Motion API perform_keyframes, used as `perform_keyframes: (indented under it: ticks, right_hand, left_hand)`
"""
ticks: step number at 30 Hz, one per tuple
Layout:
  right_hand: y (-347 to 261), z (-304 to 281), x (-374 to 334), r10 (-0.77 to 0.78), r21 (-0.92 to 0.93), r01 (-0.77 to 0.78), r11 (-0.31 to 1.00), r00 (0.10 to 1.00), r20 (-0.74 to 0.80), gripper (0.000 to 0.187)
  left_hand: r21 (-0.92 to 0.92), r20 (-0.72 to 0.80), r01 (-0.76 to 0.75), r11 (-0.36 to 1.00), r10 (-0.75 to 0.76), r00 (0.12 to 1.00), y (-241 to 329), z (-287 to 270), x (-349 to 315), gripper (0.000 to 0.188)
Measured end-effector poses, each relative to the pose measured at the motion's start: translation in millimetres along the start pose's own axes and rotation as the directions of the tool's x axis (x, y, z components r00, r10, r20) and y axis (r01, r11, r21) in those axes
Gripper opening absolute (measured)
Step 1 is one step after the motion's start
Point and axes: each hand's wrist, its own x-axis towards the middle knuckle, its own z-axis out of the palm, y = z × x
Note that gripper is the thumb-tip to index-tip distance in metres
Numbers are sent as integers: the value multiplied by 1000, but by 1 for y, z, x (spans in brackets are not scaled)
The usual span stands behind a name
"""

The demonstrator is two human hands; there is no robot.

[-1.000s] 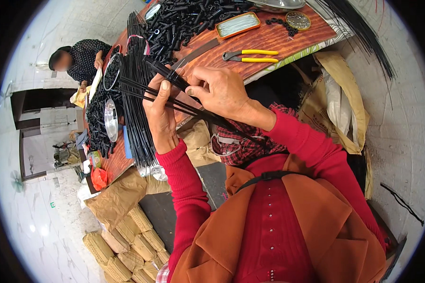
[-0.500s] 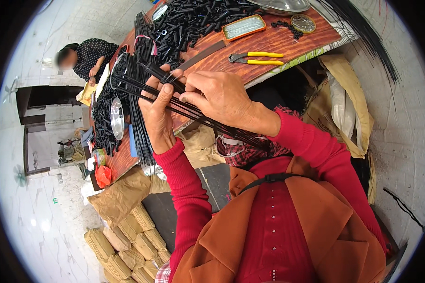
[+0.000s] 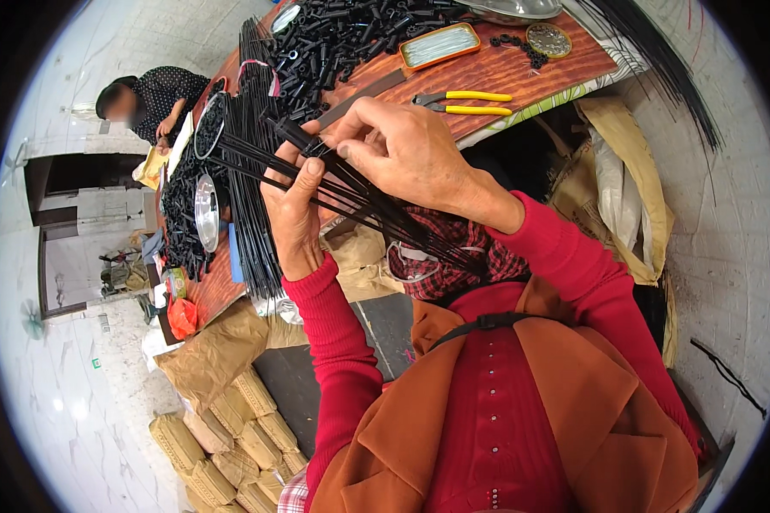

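My left hand [image 3: 291,209] is closed around a bunch of thin black rods [image 3: 252,156], which slants from upper left to lower right across my lap. A thick black plastic tube-like piece [image 3: 293,133] sticks up at the fingers of that hand, at the upper end of some rods. My right hand [image 3: 415,150] is just right of this piece, thumb and fingers bent together in a pinch. Whatever lies between those fingertips is too small to make out. Beyond the hands, cutting pliers [image 3: 466,103] with yellow handles rest on the table.
The wood-grain table [image 3: 565,73] bears a heap of black plastic pieces [image 3: 351,38], a tin of thin pale pins [image 3: 441,46], a round dish [image 3: 547,40] and a long bundle of black rods [image 3: 255,188]. Another person [image 3: 158,98] works at far left. Wrapped packages [image 3: 231,436] are stacked lower left.
My right hand has lifted slightly, its fingers opening a little away from the black piece. My left hand still holds the rods, which now fan out more toward my lap.
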Motion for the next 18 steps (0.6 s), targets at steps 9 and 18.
perform_keyframes:
  ticks: [9,18]
  right_hand:
    - [-7,7,-3,-24,-118,23,993,1000,-2,19]
    - [-4,12,-5,0,-151,-11,989,998,-71,18]
  left_hand:
    - [-14,-3,9,1000,-9,1000,-1,-1,-5,43]
    - [41,-31,7,999,-6,1000,-6,-3,-10,41]
